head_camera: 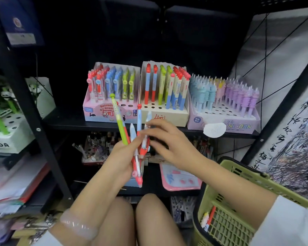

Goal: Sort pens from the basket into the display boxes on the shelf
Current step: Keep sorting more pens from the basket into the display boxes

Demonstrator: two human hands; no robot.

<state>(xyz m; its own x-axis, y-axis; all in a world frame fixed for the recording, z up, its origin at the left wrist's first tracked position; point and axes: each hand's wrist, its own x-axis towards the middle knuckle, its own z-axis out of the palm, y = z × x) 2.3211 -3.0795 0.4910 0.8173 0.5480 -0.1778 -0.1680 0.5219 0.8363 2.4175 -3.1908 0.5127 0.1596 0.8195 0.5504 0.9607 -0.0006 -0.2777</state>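
Note:
My left hand (121,157) grips a bundle of several pens (132,139), among them green, red and light blue ones, fanned upward in front of the shelf. Fingers of my right hand (169,144) pinch one of the pens at the bundle's right side. Three display boxes stand on the shelf above: a pink box (103,112) with red, blue and green pens, a cream box (167,112) with taller pens, and a lilac unicorn box (238,124) with pastel pens. The green basket (242,173) sits at lower right under my right forearm, with a few pens (207,219) inside.
Black metal shelf posts (34,107) frame the bay. A white panda pen box (11,137) stands on the left shelf. Lower shelves hold more stationery and a pink case (180,178). My knees (137,215) are below the hands. A scribbled paper panel (292,139) leans at right.

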